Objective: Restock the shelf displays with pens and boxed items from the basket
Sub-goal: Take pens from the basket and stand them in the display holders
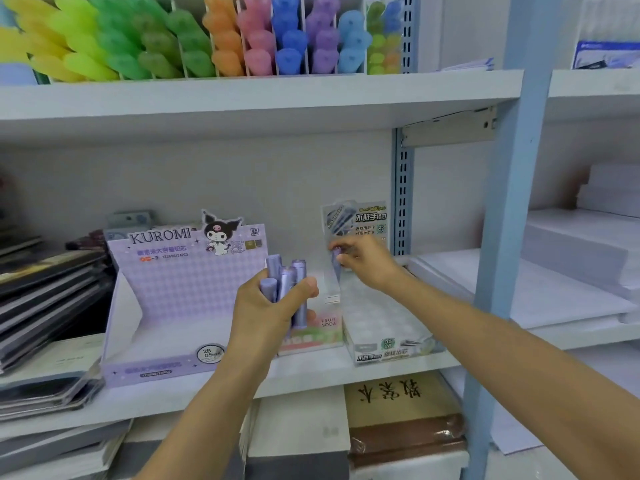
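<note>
While the Kuromi box [180, 292] at the shelf's [311, 381] front edge looks empty, restocking seems barely begun.
Left hand [266, 310] grips several purple tubes [287, 277]; right hand [365, 263] pinches a single tube [336, 258] above the green-labelled box [381, 327].

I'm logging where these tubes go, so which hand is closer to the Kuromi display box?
Left. The left hand, gripping a bunch of purple tubes, is at the right edge of the Kuromi box. The right hand, pinching another tube, is farther right, over the green-labelled box.

Five purple tubes [286, 282], three display boxes [187, 271]
</note>
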Demonstrator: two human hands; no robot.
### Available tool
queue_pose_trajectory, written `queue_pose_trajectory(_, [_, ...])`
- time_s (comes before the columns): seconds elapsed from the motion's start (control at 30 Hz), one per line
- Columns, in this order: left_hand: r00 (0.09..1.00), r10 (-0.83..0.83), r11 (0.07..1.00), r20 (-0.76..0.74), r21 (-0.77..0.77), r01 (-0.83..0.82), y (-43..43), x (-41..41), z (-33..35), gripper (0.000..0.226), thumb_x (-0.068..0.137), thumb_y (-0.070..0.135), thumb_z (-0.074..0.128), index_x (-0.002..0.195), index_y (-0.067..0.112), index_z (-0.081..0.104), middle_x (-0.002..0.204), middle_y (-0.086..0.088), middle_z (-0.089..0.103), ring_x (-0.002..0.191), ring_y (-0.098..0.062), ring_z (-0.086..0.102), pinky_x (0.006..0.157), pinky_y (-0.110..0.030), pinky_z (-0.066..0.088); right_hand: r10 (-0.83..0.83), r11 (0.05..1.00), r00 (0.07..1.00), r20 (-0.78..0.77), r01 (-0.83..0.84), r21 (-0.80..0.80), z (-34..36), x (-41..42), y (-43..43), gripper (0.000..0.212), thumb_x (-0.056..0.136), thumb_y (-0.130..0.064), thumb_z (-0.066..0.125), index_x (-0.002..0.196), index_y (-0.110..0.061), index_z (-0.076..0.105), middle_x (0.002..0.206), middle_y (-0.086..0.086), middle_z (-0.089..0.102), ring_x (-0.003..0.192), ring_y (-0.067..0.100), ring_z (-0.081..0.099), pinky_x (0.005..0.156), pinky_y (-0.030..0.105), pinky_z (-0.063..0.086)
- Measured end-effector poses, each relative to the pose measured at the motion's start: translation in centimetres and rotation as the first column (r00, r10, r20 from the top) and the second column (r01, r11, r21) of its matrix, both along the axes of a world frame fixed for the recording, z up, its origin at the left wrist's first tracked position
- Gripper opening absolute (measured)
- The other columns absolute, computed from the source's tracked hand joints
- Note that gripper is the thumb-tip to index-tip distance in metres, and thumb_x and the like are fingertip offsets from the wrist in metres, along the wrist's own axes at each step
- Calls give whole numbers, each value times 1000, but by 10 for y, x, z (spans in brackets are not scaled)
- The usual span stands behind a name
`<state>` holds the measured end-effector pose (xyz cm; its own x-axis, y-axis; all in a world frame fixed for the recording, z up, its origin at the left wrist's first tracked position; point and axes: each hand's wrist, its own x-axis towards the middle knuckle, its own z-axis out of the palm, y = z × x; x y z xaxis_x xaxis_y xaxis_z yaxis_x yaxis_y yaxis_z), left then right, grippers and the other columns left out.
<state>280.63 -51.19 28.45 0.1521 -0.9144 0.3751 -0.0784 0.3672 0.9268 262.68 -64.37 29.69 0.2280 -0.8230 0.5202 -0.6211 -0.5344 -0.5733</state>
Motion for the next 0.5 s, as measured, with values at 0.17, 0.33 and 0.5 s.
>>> queue_pose_trajectory(0.17, [1000, -15, 1000, 13, -2, 15, -3, 2, -2, 20, 82, 22, 75, 96, 11, 68, 79, -3, 75, 71, -17, 72, 65, -32, 61, 68, 992, 997, -25, -65, 106, 2, -11, -6, 30, 93, 0, 58, 122, -5, 64, 119, 8, 65, 98, 14, 61, 86, 21, 52])
queue_pose_trajectory(0.33, [1000, -21, 1000, 6, -3, 21, -4, 0, -5, 23, 79, 22, 77, 97, 10, 68, 80, -5, 74, 73, -14, 72, 65, -30, 61, 55, 995, 998, 29, -57, 86, -3, -11, -1, 27, 90, -1, 62, 115, -13, 60, 104, 5, 62, 95, 23, 63, 84, 34, 57])
queue_pose_trajectory(0.5, [1000, -14, 1000, 9, -5, 14, -1, -4, -4, 30, 77, 24, 78, 97, 5, 66, 89, -19, 70, 80, -26, 71, 69, -42, 62, 2, 1000, 1000, 28, -3, 28, -10, -9, 2, 12, 89, -2, 64, 99, -8, 64, 91, 5, 62, 81, 23, 63, 69, 25, 56])
